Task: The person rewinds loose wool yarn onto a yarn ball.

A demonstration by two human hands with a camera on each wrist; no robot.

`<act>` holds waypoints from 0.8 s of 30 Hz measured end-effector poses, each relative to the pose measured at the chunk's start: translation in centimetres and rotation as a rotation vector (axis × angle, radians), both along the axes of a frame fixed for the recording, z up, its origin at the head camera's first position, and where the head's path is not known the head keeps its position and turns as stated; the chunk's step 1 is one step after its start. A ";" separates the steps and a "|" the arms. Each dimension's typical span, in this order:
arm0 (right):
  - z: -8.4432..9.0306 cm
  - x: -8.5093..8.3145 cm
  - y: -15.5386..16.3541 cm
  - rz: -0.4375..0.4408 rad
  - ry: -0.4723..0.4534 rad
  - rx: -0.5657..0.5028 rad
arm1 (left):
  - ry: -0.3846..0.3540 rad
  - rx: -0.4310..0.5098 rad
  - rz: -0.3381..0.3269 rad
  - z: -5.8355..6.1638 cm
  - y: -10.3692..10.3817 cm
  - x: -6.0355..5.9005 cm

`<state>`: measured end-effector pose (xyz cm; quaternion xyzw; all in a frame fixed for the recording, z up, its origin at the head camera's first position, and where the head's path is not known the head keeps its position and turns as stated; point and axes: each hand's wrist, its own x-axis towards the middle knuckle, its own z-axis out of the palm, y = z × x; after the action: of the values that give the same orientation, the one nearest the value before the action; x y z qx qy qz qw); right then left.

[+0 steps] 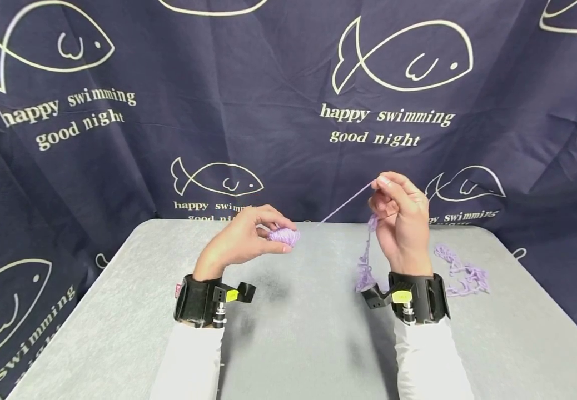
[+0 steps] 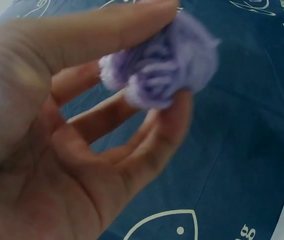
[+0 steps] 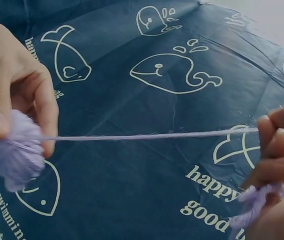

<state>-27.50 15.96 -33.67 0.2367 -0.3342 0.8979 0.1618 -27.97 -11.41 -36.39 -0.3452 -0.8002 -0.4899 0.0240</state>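
A small ball of lilac yarn (image 1: 284, 237) is pinched between the thumb and fingers of my left hand (image 1: 248, 236), above the table. In the left wrist view the yarn ball (image 2: 174, 62) shows its wound strands, slightly blurred. My right hand (image 1: 401, 219), raised higher, pinches the yarn strand (image 1: 347, 203) between thumb and forefinger. The strand (image 3: 152, 136) runs taut from the ball to those fingertips in the right wrist view. More loose yarn (image 3: 257, 202) passes through the lower fingers of my right hand and hangs down toward the table.
A loose heap of lilac yarn (image 1: 463, 272) lies on the grey table (image 1: 298, 344), right of my right wrist. Hanging yarn (image 1: 364, 272) reaches down left of that wrist. Behind the table hangs a dark blue cloth (image 1: 278, 111) with white fish prints. Both wrists wear black camera straps.
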 end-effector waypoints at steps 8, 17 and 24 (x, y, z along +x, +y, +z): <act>-0.3 -1.0 0.3 -0.083 -0.120 -0.124 | -0.102 -0.044 -0.301 0.3 -0.3 0.4; -1.2 -2.0 0.3 -0.225 -0.214 0.019 | -0.189 0.261 -0.485 0.9 -0.6 1.3; -1.7 -2.1 -0.1 -0.391 -0.230 0.392 | -0.059 0.542 -0.456 1.3 -0.7 1.2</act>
<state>-29.56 15.90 -35.38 0.0911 -0.5566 0.7889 0.2438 -26.75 -12.12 -35.07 -0.4816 -0.5437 -0.6871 -0.0184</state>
